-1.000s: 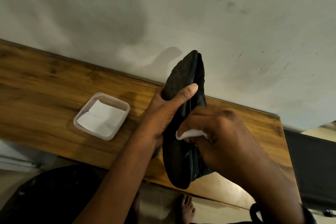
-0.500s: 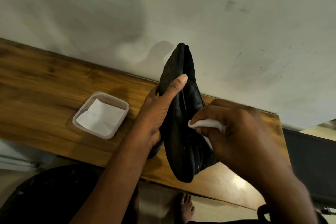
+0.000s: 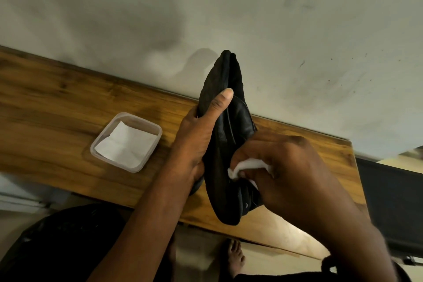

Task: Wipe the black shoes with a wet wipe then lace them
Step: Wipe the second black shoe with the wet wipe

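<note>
A black shoe [image 3: 226,135] is held on edge above the wooden table [image 3: 57,107], its toe pointing up toward the wall. My left hand [image 3: 196,137] grips its left side, thumb laid up along the upper. My right hand [image 3: 288,174] pinches a bunched white wet wipe [image 3: 247,166] and presses it against the shoe's side near the lace area. A few eyelets show below the wipe. No laces and no second shoe are in sight.
A clear plastic tub [image 3: 126,142] with a folded white wipe inside sits on the table left of the shoe. The pale wall [image 3: 251,18] runs directly behind the table. A dark object [image 3: 393,201] stands to the right, a black bag [image 3: 57,242] and a bare foot [image 3: 233,256] below.
My right hand with the wipe slid back down the shoe's side toward the lace area after moving up it. The shoe tilted slightly; my left hand kept its grip.
</note>
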